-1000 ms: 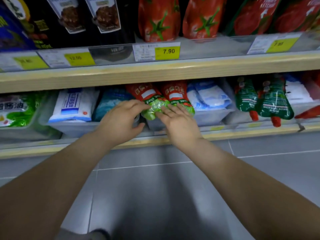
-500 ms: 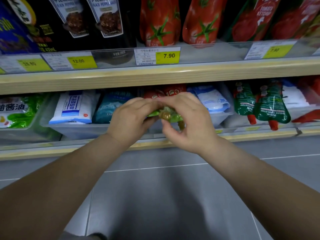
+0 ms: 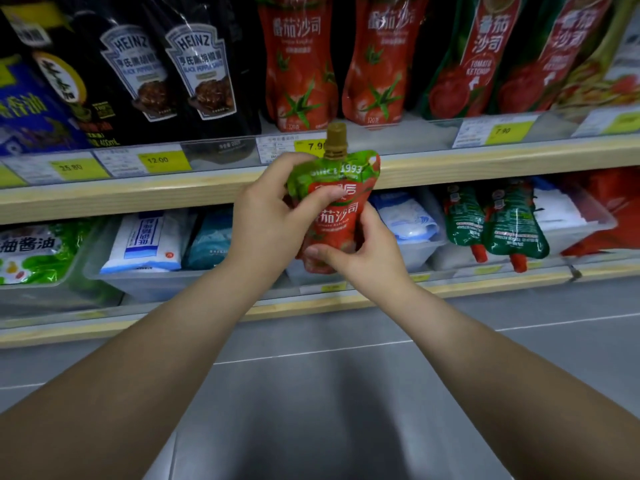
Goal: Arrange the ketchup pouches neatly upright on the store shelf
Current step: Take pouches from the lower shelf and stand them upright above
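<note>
Both hands hold one small ketchup pouch (image 3: 341, 206), red with a green top and a brown screw cap, upright in front of the shelf edge. My left hand (image 3: 270, 223) grips its upper left side, thumb across the label. My right hand (image 3: 367, 251) cups its bottom right. Two large red ketchup pouches (image 3: 299, 67) stand upright on the upper shelf (image 3: 485, 161), with more red and green ketchup pouches (image 3: 481, 53) to their right. On the lower shelf, two green ketchup pouches (image 3: 495, 220) lie with caps pointing outward.
Black Heinz pepper sauce pouches (image 3: 173, 71) stand on the upper shelf at left. Clear plastic bins (image 3: 145, 282) on the lower shelf hold white and blue bags. Yellow price tags line the shelf edge. Grey tiled floor lies below.
Both hands lifted a pouch out of the lower-shelf bin and turned it upright, cap on top. It now sits level with the upper shelf edge.
</note>
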Demonstrator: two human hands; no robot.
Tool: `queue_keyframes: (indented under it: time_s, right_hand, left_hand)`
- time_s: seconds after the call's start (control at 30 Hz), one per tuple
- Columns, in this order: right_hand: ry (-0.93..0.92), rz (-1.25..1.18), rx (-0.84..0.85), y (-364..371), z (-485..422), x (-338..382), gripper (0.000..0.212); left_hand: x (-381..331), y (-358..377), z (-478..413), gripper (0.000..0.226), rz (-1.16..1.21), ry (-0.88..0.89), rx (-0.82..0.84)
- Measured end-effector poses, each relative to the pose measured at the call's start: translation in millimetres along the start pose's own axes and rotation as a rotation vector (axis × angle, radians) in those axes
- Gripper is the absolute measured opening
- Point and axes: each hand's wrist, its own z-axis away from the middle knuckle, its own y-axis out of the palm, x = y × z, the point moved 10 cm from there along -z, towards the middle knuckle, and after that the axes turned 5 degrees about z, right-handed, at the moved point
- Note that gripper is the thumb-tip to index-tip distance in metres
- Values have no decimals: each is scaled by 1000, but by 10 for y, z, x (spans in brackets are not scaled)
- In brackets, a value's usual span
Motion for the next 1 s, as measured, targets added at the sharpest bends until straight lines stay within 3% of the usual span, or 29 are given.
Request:
queue_keyframes:
  time_s: [0.17, 0.27, 0.33, 0.43, 0.67, 0.83, 1.0]
  right_hand:
    - [-34, -23, -190, -222, -15, 158, 52]
    - [-53, -104, -242, -371, -91, 272, 52]
    - [-87, -146, -272, -475, -181, 419, 50]
    - [-163, -169, -310, -590, -336, 742, 48]
    - [-358, -169, -332, -680, -653, 1387, 45]
    - [-326, -12, -350, -561, -845, 1366, 61]
    - [-275, 62, -281, -433, -935, 1256, 55]
  left_hand:
    - [-109, -111, -205, 24, 28, 84, -134]
    - [-104, -302, -284, 26, -282, 206, -243]
    - [-26, -368, -322, 29, -527, 211, -271]
    - [90, -417, -317, 30, -694, 191, -280]
    - [142, -396, -273, 37, -800, 280, -309]
    - [163, -403, -254, 38, -786, 300, -315]
    - [171, -406, -254, 37, -783, 307, -319]
